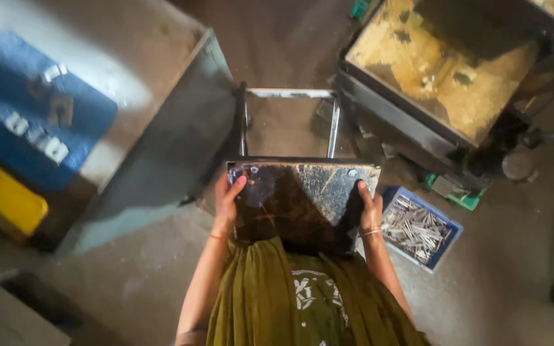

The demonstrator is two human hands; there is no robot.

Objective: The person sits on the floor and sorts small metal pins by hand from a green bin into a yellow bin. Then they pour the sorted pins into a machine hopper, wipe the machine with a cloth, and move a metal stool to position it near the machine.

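Both hands grip a stool (302, 198) by its dark, scuffed square seat: left hand (227, 200) and right hand (368, 208) with fingers curled over opposite edges. Its metal legs reach the dusty floor (129, 282). Just right, a blue tray (419, 229) holds small metal pieces. Beyond stands a sawdust-caked machine (444, 77).

I see a dark, square stool seat (302, 202) of worn, scratched board, glossy with brownish patches and a pale triangular glare across its far right part. It lies flat, facing up, on a thin metal frame (290, 122) whose bright tubular legs and crossbar show beyond its far edge. The seat sits low over the grey floor, directly in front of me, its near edge hidden by olive cloth.
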